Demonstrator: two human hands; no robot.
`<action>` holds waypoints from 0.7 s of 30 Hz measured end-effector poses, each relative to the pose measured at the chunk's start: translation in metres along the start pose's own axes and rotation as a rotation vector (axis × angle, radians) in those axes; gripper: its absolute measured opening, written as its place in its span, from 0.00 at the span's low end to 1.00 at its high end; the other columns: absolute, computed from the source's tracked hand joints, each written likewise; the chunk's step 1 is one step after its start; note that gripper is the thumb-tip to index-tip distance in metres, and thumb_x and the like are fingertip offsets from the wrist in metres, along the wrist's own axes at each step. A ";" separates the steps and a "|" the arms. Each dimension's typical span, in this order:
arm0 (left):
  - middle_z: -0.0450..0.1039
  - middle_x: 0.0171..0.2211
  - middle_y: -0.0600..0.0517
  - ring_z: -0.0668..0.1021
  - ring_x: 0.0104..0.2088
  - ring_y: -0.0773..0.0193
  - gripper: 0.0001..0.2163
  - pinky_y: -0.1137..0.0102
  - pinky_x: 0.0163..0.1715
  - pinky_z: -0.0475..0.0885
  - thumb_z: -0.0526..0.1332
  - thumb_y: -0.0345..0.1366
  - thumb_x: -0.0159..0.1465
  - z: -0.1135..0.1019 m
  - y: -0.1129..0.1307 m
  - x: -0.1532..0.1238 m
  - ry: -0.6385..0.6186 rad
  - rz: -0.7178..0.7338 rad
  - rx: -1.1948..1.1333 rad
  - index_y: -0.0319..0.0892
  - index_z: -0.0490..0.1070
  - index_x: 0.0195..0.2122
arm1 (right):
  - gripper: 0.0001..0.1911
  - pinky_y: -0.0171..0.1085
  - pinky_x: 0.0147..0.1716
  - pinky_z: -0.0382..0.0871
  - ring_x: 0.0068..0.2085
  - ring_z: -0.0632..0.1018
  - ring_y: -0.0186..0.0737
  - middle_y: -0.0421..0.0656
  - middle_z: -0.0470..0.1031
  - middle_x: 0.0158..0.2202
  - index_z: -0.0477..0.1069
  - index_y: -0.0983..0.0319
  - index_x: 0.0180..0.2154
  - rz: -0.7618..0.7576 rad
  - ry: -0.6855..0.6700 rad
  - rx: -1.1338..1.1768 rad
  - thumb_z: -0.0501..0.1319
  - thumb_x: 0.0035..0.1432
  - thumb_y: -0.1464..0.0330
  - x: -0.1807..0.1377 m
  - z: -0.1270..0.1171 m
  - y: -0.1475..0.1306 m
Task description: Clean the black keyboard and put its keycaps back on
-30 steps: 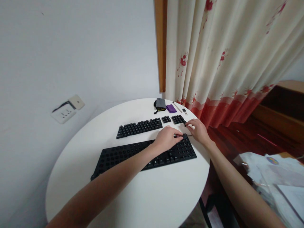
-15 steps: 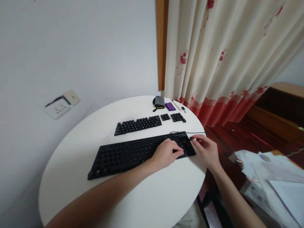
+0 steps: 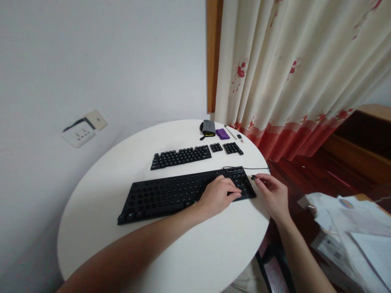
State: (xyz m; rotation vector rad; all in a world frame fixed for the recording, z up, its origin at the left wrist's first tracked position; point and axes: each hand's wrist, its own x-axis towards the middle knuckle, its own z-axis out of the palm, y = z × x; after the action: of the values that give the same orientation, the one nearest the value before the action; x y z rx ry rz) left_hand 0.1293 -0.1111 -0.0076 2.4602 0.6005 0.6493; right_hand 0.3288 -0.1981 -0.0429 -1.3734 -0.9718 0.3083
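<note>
A black keyboard (image 3: 165, 197) with its keycaps off lies across the white round table (image 3: 195, 252). My left hand (image 3: 218, 193) rests over its right end, thumb and fingers drawn together above the number pad; whatever they may pinch is hidden. Just off the keyboard's right edge, my right hand (image 3: 273, 193) pinches a small black keycap (image 3: 253, 177) between thumb and fingertips. Behind the keyboard, loose black keycaps stand in rows: one large block (image 3: 181, 156), a small block (image 3: 216, 147) and a number-pad block (image 3: 232, 148).
At the table's far side lie a grey pouch (image 3: 208, 127), a folded purple cloth (image 3: 222, 134), a thin brush-like stick (image 3: 230, 132) and a small puller-like tool (image 3: 240, 138). A cable (image 3: 255, 168) runs off the right edge. Plastic bags and papers (image 3: 351, 228) are at right.
My right hand has drawn slightly away from the keyboard's edge, with the keycap showing more plainly. My left hand stays over the number pad. The whole view has shifted a little.
</note>
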 end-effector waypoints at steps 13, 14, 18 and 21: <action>0.72 0.35 0.52 0.71 0.39 0.62 0.08 0.67 0.39 0.70 0.59 0.36 0.70 -0.004 0.017 -0.007 -0.033 0.181 0.370 0.47 0.79 0.44 | 0.07 0.42 0.40 0.72 0.42 0.79 0.44 0.46 0.80 0.41 0.79 0.60 0.39 -0.108 -0.115 -0.101 0.66 0.59 0.65 -0.009 -0.008 -0.004; 0.72 0.35 0.52 0.71 0.39 0.62 0.09 0.67 0.39 0.70 0.58 0.35 0.71 -0.004 0.018 -0.007 -0.036 0.191 0.398 0.46 0.79 0.44 | 0.06 0.42 0.41 0.72 0.42 0.79 0.44 0.46 0.80 0.41 0.79 0.59 0.39 -0.132 -0.153 -0.125 0.66 0.60 0.66 -0.012 -0.010 -0.005; 0.71 0.35 0.51 0.70 0.40 0.61 0.09 0.66 0.39 0.69 0.56 0.35 0.72 -0.003 0.020 -0.008 -0.048 0.221 0.467 0.43 0.78 0.43 | 0.05 0.42 0.42 0.72 0.44 0.78 0.44 0.45 0.79 0.41 0.79 0.57 0.39 -0.203 -0.286 -0.194 0.64 0.62 0.67 -0.021 -0.016 -0.004; 0.71 0.36 0.50 0.70 0.41 0.60 0.09 0.66 0.39 0.69 0.56 0.34 0.72 -0.003 0.021 -0.008 -0.061 0.225 0.471 0.43 0.77 0.44 | 0.05 0.43 0.44 0.73 0.44 0.78 0.45 0.46 0.79 0.41 0.78 0.57 0.40 -0.240 -0.339 -0.240 0.64 0.63 0.68 -0.022 -0.016 -0.003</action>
State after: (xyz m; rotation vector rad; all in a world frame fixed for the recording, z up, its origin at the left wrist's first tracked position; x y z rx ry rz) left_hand 0.1272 -0.1298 0.0040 3.0089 0.4996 0.5633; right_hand 0.3262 -0.2256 -0.0470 -1.4282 -1.4805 0.2525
